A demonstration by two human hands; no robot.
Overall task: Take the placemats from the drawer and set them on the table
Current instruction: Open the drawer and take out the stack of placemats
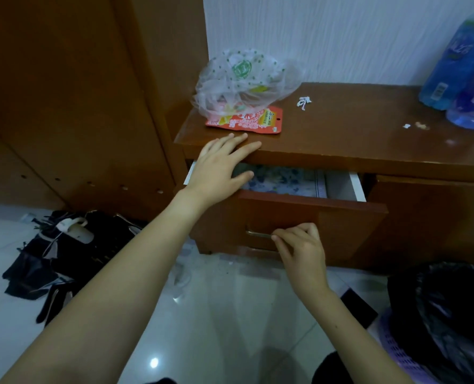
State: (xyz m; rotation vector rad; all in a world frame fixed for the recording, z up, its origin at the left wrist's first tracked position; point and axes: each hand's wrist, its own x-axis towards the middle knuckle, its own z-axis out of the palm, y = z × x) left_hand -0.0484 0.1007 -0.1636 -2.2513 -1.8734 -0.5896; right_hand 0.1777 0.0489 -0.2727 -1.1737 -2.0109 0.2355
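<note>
A brown wooden drawer (308, 217) stands pulled partly out of the low table (341, 139). Inside it lie blue-and-white patterned placemats (285, 181), partly hidden under the tabletop. My left hand (219, 167) hovers with straight, spread fingers over the drawer's left end, fingertips at the table's front edge. My right hand (299, 245) pinches the metal drawer handle (258, 234) on the drawer front.
On the tabletop sit a clear dotted plastic bag (244, 79), a red snack packet (247, 120), paper scraps (303, 102) and blue bottles (457, 70). Dark clothing (58, 253) lies on the tiled floor at left. A black-lined purple bin (438, 322) stands at lower right.
</note>
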